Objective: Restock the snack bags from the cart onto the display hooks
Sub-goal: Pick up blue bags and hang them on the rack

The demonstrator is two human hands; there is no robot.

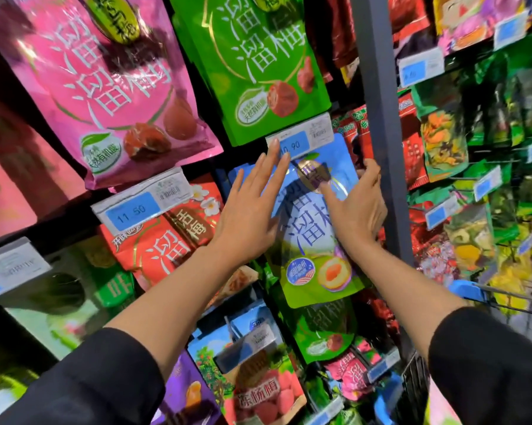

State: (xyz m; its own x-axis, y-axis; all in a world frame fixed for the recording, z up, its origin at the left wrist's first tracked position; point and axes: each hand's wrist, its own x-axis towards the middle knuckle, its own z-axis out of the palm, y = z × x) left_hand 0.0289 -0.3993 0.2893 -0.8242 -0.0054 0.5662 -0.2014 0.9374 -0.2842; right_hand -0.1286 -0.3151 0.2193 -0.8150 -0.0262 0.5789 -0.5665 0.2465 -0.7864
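Just below the 10.90 price tag [300, 137], the right hand [358, 204] pinches the blue snack bag [313, 234] by its right edge. The left hand [252, 204] lies flat, fingers straight, against its left side. The bag looks light, glossy and floppy, so it is best held near the top edge.

The hook behind the blue bag [312, 228] is hidden by the price tag [300, 138], and the right hand [358, 204] covers the bag's right edge. The cart [500, 299] is cut off at the right edge. Bags on the right shelves [485, 124] are too blurred to read
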